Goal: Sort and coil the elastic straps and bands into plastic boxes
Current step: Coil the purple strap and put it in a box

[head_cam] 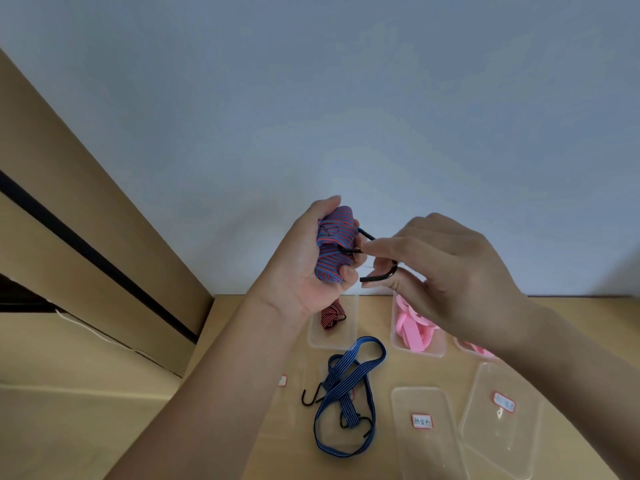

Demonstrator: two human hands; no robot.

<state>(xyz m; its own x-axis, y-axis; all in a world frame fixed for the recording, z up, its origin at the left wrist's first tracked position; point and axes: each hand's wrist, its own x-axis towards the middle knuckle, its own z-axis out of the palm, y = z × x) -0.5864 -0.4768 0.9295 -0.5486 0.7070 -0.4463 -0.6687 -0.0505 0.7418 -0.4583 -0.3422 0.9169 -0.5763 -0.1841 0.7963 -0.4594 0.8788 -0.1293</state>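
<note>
Your left hand (301,261) grips the coiled red-blue strap (334,261) above the bench (415,372) so the coil cannot spring open. Your right hand (460,271) pinches its black hook (381,277), probably to lock the end. Near you, the blue strap (346,386) lies loose.

Pale wall (311,98), wooden table (415,372), white cable (97,334)

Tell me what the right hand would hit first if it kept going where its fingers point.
Most likely the coiled red-and-blue strap gripped in the left hand, just beyond the black hook the right hand pinches. Depth is unclear from this single view.
</note>
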